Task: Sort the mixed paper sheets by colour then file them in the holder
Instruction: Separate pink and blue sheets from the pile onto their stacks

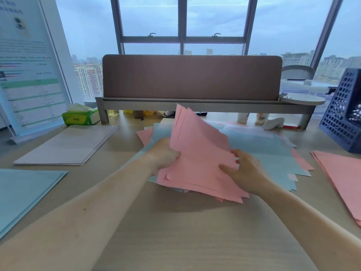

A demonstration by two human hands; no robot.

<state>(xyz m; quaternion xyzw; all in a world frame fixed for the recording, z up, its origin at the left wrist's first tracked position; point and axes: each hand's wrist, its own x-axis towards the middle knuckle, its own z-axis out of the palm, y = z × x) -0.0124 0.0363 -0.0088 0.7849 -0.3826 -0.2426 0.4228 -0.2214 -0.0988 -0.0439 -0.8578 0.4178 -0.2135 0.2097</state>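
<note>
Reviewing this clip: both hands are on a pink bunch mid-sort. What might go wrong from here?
1. The pink sheets are fanned unevenly in the left hand; a loose grip may let some slide back onto the mixed pile.
2. Blue sheets lie right under the bunch; one might ride along into the sorted pink stack.

Mixed pile [273, 153] central on desk [195, 241], near stack [25, 192] and far stack [66, 145] on its left, third stack [341, 177] on its right; holder [340, 122] behind third stack; tissue pack [82, 116] behind far stack; partition [191, 77] behind pile
</note>
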